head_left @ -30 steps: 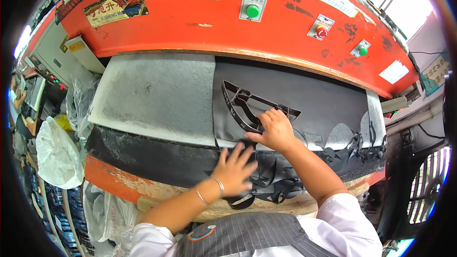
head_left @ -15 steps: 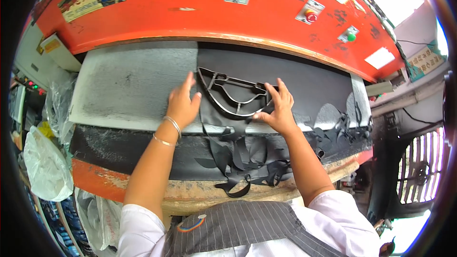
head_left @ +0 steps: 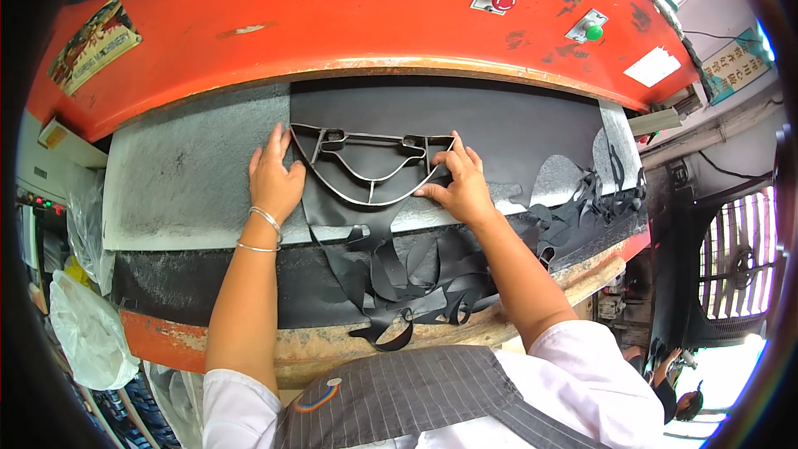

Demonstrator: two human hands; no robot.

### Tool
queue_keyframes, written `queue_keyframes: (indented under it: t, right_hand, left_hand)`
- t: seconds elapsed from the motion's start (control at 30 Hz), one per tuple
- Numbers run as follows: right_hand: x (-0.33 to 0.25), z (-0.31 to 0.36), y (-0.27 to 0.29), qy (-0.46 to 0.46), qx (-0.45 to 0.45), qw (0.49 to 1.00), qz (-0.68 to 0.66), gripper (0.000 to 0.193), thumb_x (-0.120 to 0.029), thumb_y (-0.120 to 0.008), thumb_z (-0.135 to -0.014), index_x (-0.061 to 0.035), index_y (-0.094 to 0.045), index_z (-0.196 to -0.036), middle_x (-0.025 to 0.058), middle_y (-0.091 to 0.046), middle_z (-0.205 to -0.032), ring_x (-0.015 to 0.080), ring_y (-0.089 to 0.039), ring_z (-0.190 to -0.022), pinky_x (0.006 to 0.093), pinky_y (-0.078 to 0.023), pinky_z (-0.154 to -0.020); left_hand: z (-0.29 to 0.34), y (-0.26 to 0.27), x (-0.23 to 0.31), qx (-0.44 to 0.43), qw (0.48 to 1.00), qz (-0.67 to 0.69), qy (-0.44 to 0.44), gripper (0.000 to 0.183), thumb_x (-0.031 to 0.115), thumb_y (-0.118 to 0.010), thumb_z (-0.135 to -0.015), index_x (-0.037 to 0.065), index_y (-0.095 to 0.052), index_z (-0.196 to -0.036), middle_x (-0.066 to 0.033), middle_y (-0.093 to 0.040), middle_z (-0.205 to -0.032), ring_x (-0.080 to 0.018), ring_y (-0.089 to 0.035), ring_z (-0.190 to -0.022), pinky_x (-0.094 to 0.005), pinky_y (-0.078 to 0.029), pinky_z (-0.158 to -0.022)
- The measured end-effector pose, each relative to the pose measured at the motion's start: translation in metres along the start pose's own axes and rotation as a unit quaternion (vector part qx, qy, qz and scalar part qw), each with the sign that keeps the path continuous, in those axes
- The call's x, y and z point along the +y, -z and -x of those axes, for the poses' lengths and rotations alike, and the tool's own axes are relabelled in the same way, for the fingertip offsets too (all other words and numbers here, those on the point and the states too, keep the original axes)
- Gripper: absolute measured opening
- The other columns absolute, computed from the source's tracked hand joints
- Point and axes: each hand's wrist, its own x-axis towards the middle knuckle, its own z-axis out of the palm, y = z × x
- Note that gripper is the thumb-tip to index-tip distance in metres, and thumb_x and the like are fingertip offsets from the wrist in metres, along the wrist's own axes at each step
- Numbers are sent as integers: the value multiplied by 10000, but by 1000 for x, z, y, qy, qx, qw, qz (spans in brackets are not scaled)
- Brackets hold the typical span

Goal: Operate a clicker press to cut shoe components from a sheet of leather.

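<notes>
Pinching metal die (head_left: 371,191) at frame centre with right fingers (head_left: 460,156), holding left fingers (head_left: 273,146) spread beside its tip; could skew on black sheet (head_left: 515,129) if pushed unevenly

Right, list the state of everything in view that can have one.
Die: lying on the sheet
Left hand: open, at the die's left tip
Right hand: gripping the die's right end
Sheet: spread out, cut away at lower right
Scraps: cut into strips, tangled
White bag: bulging
Red button: can't tell if pressed
</notes>
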Motion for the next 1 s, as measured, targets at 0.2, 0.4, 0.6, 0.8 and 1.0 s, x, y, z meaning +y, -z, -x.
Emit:
queue_keyframes:
  t: [0.2,0.4,0.6,0.8,1.0]
  right_hand:
    - [4,-4,-3,19,5,1000,12,596,-433,-830,-625,-89,-584,-1044,335,-377,-1394,481,-416,-1249,528,-325,-1064]
    - [5,-3,42,30,95,994,-35,859,-446,-850,-605,-87,-512,-1309,310,-356,-1429,426,-323,-1365,493,-279,-1105]
    - [52,-42,193,-84,520,792,-310,595,-386,-456,-1002,84,-383,-1359,187,-412,-1401,256,-380,-1304,362,-279,-1096]
    - [79,-64,242,-136,611,779,-42,674,-456,-411,-982,37,-307,-1429,305,-174,-1507,402,-154,-1420,481,-156,-1141]
    - [63,-26,247,-93,540,830,-104,691,-404,-479,-966,12,-241,-1464,273,-96,-1537,381,-120,-1434,461,-148,-1147]
  left_hand:
    - [-2,6,6,-18,998,-56,-12,739,132,-536,-829,22,-213,-1485,-107,-467,-1440,-242,-417,-1342,-430,-178,-1154]
    - [18,18,19,33,999,9,17,664,126,-560,-844,33,-313,-1454,-149,-483,-1405,-265,-445,-1311,-403,-282,-1112]
    - [46,60,118,135,965,222,-30,194,86,-601,-876,-6,-673,-1032,-135,-696,-970,-248,-670,-943,-333,-504,-861]
    - [56,105,224,349,871,15,-345,105,49,-625,-859,20,-609,-760,-95,-546,-712,-285,-487,-665,-376,-397,-625]
    - [63,129,224,180,950,27,-255,234,154,-589,-884,23,-519,-703,-147,-511,-714,-356,-506,-716,-448,-401,-631]
